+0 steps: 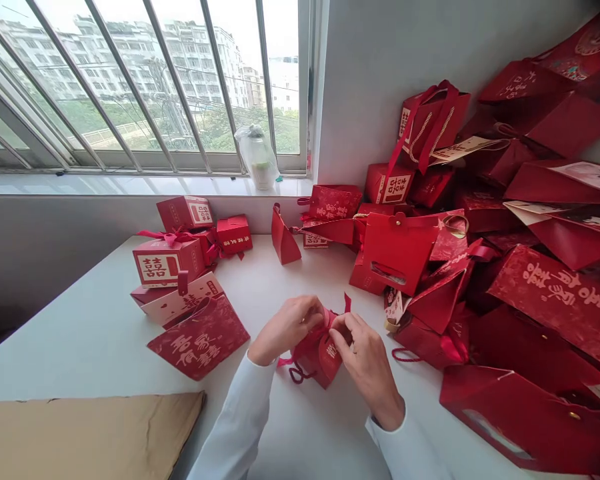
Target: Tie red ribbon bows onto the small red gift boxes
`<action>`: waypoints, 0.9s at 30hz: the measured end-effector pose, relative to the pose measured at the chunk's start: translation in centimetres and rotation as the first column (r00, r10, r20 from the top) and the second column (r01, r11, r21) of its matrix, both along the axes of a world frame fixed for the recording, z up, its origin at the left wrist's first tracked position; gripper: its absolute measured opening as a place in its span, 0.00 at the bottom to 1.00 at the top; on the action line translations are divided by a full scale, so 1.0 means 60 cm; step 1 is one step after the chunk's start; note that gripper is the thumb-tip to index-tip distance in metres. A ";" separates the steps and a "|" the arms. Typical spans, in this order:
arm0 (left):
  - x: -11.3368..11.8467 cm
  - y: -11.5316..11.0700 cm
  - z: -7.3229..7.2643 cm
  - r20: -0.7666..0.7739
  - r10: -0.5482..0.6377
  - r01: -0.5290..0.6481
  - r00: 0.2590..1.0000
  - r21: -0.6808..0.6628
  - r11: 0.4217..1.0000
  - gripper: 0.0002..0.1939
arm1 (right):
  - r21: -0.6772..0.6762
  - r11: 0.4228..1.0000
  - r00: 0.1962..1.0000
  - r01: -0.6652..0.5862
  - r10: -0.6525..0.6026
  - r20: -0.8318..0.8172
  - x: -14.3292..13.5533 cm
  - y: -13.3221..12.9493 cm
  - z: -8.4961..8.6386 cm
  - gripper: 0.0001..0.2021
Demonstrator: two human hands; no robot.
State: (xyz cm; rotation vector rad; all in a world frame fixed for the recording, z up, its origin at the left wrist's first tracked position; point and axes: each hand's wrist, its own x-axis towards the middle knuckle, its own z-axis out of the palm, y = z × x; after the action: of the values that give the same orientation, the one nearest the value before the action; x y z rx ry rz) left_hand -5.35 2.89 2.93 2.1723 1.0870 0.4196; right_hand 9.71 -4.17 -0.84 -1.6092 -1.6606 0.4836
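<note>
A small red gift box (316, 363) with pale lettering sits on the white table between my two hands. My left hand (286, 327) comes from the left with its fingertips pinched on a pinkish-red ribbon (326, 319) at the top of the box. From the right, my right hand (365, 357) pinches at the same ribbon, thumb and forefinger close together beside a rounded red tag (331, 348) with gold characters. One ribbon end (348, 302) sticks up behind the right fingers. A dark red cord (296, 373) loops out at the box's lower left.
Red gift boxes (163, 263) and a red bag-shaped box (200, 340) stand to the left. A large heap of red boxes (555, 293) fills the right side. Cardboard (90, 433) lies front left. A plastic-wrapped cup (260, 160) stands on the sill by the barred window.
</note>
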 end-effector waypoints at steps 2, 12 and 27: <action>-0.004 -0.012 0.011 -0.033 0.089 -0.087 0.995 0.052 0.995 0.10 | 0.018 1.000 0.999 -0.013 0.014 -0.044 0.014 0.006 0.006 0.07; 0.000 -0.057 -0.006 -0.103 0.245 -0.238 0.964 0.077 0.968 0.12 | -0.122 0.943 0.939 -0.309 0.323 0.119 0.053 0.056 0.037 0.06; 0.001 -0.069 -0.002 -0.171 0.341 -0.352 0.924 -0.039 0.935 0.14 | -0.224 0.971 0.985 -0.078 0.110 0.135 0.023 0.034 0.046 0.10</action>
State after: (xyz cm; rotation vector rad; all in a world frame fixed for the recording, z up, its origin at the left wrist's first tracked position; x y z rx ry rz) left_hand -5.29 -1.23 2.79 1.9800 1.5650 0.3574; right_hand 11.12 -2.12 1.94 -1.7655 -1.8536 0.6279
